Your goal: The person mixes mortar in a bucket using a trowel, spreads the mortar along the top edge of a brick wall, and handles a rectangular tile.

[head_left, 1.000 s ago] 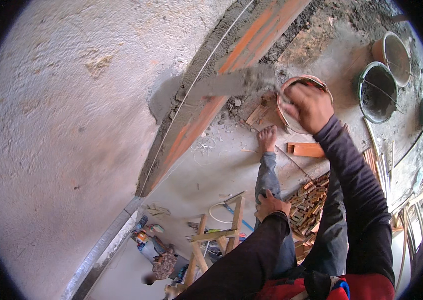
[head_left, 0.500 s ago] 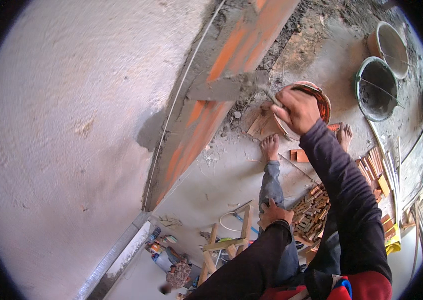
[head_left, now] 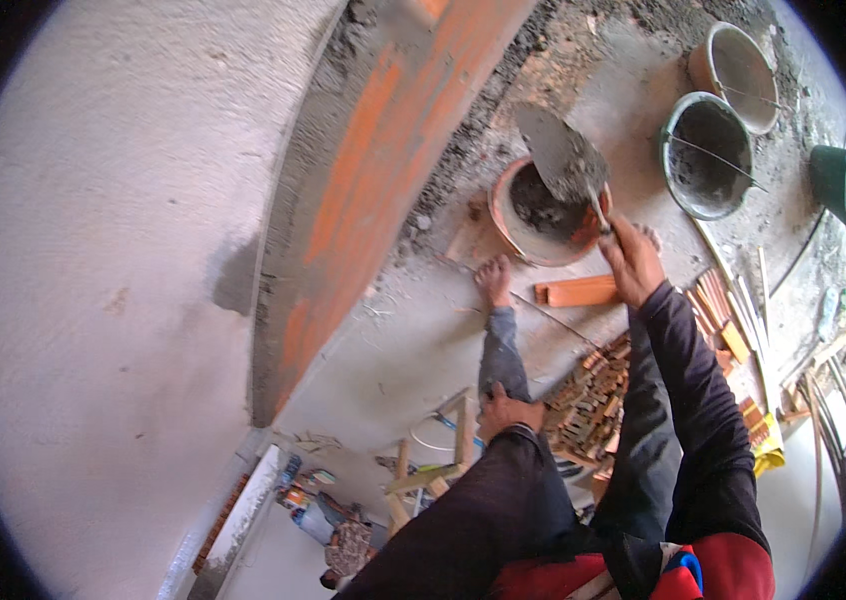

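My right hand (head_left: 633,262) is closed round the handle of a trowel (head_left: 561,150). The grey blade is smeared with mortar and hangs over an orange bucket (head_left: 503,222) that holds wet mortar (head_left: 541,205). My left hand (head_left: 511,412) lies on my bent left leg near the knee, thumb apart, holding nothing. To the left of the bucket runs a wall edge (head_left: 363,190) of orange brick partly coated in grey mortar, with a string line along its border.
A green-rimmed bucket (head_left: 665,165), an orange tub (head_left: 708,75) and a green bucket (head_left: 828,180) stand at the right. Broken bricks (head_left: 583,405) and long strips (head_left: 758,335) lie nearer. A wooden stand (head_left: 463,435) and another person (head_left: 348,545) are at the lower left.
My right hand has swung the trowel from the brick edge rightward to above the orange bucket. My left hand still rests on the leg. The whole view has shifted.
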A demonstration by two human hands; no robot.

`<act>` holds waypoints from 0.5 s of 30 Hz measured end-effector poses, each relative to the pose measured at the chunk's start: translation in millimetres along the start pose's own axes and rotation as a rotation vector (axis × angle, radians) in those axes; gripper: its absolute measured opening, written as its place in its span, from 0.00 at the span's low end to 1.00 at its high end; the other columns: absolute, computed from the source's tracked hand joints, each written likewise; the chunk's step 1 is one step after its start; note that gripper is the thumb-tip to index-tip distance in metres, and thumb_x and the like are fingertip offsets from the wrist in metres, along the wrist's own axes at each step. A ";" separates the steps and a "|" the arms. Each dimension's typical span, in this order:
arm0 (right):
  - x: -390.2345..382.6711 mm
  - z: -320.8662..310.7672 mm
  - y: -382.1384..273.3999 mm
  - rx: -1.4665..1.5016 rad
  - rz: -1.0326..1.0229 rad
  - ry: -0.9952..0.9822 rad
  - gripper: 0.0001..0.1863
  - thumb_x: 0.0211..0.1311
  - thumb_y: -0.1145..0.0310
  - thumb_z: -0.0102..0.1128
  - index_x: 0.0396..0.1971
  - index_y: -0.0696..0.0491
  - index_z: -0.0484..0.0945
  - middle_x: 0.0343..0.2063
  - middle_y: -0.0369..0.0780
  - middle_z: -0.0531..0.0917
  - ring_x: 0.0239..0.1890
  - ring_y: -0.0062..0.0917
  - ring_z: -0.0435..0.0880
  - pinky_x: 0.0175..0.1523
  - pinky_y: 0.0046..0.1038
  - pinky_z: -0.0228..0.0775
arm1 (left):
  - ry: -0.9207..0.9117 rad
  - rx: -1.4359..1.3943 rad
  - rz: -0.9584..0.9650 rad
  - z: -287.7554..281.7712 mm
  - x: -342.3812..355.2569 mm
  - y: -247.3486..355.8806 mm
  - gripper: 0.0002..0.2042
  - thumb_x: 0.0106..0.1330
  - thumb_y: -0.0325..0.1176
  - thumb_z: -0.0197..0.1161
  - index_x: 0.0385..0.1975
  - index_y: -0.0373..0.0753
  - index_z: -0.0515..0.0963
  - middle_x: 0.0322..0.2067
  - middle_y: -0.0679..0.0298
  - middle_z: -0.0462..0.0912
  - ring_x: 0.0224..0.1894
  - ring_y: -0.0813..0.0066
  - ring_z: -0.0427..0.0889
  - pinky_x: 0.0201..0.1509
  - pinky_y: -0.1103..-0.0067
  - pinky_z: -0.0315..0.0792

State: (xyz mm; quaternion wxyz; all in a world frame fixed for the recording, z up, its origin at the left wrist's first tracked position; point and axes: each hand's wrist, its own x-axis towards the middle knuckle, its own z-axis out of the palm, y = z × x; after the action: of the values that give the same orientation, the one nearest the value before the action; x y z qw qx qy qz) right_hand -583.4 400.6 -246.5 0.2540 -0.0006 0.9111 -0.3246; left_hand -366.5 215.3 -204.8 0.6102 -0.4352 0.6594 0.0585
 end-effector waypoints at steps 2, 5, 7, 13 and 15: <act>-31.5 4.6 51.0 0.071 -0.118 -0.064 0.18 0.59 0.69 0.56 0.48 0.58 0.72 0.34 0.52 0.79 0.47 0.42 0.78 0.51 0.39 0.66 | 0.022 0.003 -0.008 -4.6 -9.7 3.5 0.42 0.48 0.51 0.68 0.67 0.52 0.60 0.65 0.57 0.61 0.61 0.53 0.70 0.62 0.60 0.68; -28.8 -7.4 69.6 -0.279 0.073 -0.239 0.18 0.57 0.62 0.59 0.42 0.58 0.73 0.23 0.54 0.80 0.28 0.51 0.81 0.36 0.45 0.73 | 0.047 0.022 0.011 -0.4 -16.3 6.5 0.42 0.50 0.52 0.67 0.67 0.49 0.59 0.65 0.56 0.62 0.64 0.53 0.64 0.65 0.60 0.63; -12.9 -14.1 82.0 -0.441 0.014 -0.297 0.15 0.57 0.64 0.53 0.40 0.57 0.72 0.30 0.52 0.81 0.32 0.49 0.82 0.39 0.46 0.74 | 0.157 0.010 0.109 6.8 -17.9 2.7 0.41 0.51 0.51 0.66 0.67 0.45 0.59 0.64 0.54 0.63 0.66 0.52 0.62 0.67 0.61 0.60; 59.5 -9.9 59.9 -0.816 -0.103 -0.506 0.11 0.60 0.66 0.50 0.38 0.54 0.74 0.32 0.47 0.84 0.37 0.42 0.84 0.41 0.42 0.76 | 0.399 -0.603 0.727 30.3 114.0 36.9 0.34 0.56 0.41 0.65 0.62 0.33 0.62 0.62 0.48 0.65 0.64 0.45 0.62 0.66 0.58 0.58; 86.3 4.4 58.5 -0.910 -0.256 -0.466 0.10 0.60 0.68 0.50 0.35 0.55 0.77 0.31 0.46 0.85 0.36 0.41 0.85 0.39 0.41 0.77 | 0.433 -0.829 0.877 -10.3 151.5 87.7 0.29 0.61 0.39 0.61 0.61 0.36 0.64 0.57 0.50 0.68 0.58 0.49 0.67 0.63 0.58 0.61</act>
State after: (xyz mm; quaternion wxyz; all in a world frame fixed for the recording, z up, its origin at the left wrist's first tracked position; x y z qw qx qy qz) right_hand -646.9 429.8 -323.9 0.3824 -0.2942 0.8718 0.0843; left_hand -412.1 186.7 -371.7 0.1637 -0.3268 0.8070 0.4638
